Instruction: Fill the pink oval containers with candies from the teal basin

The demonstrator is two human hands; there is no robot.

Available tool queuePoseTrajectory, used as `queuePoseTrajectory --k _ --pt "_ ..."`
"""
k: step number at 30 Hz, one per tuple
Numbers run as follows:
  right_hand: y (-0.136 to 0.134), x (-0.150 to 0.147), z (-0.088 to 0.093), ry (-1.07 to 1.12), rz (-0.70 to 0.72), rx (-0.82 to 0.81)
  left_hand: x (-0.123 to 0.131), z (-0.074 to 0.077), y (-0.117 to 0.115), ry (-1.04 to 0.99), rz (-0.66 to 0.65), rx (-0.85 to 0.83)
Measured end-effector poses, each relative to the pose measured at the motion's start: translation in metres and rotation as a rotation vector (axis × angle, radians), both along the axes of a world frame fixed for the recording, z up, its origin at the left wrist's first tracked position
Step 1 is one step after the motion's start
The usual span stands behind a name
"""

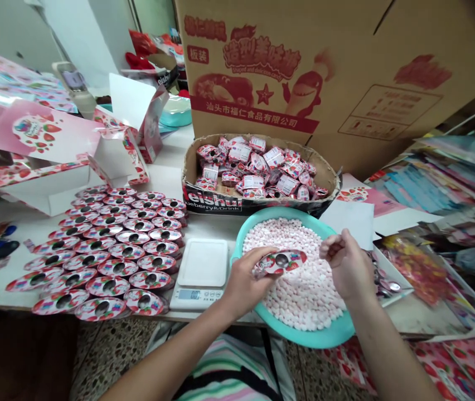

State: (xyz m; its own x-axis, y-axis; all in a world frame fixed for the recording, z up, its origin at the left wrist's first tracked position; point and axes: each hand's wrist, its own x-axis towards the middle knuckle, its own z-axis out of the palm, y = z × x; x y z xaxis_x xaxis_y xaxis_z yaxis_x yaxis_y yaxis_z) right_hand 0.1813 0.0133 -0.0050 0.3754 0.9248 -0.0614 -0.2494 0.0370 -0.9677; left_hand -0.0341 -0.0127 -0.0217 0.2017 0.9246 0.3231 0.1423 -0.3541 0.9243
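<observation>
My left hand (248, 284) grips a small oval candy box (295, 258) printed with strawberries, holding it above the near-left part of a turquoise basin (304, 338). A round dark hole shows in the middle of the box's upper face. Pale pink candies (310, 301) fill the basin. My right hand (350, 270) is raised over the basin's right side, apart from the box. Its fingers are curled in with the thumb against them; whatever may be inside is hidden. Left of the basin lies a white digital scale (203, 264) with nothing on its plate.
Rows of similar oval boxes (112, 267) stand at left. Behind the basin, a cut-down carton (258, 207) holds a heap of boxes, with a large brown carton (329, 67) behind it. Pink display boxes (53, 133) lie at far left. At right sits a white tray (392, 295).
</observation>
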Motion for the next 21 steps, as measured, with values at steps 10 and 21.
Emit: queuePoseTrajectory --k 10,21 --pt "-0.022 0.008 -0.043 -0.616 0.336 -0.264 -0.003 0.005 -0.002 0.024 0.025 -0.019" --pt "-0.039 -0.010 -0.040 -0.989 0.273 -0.123 -0.114 -0.010 -0.012 0.461 0.510 -0.059"
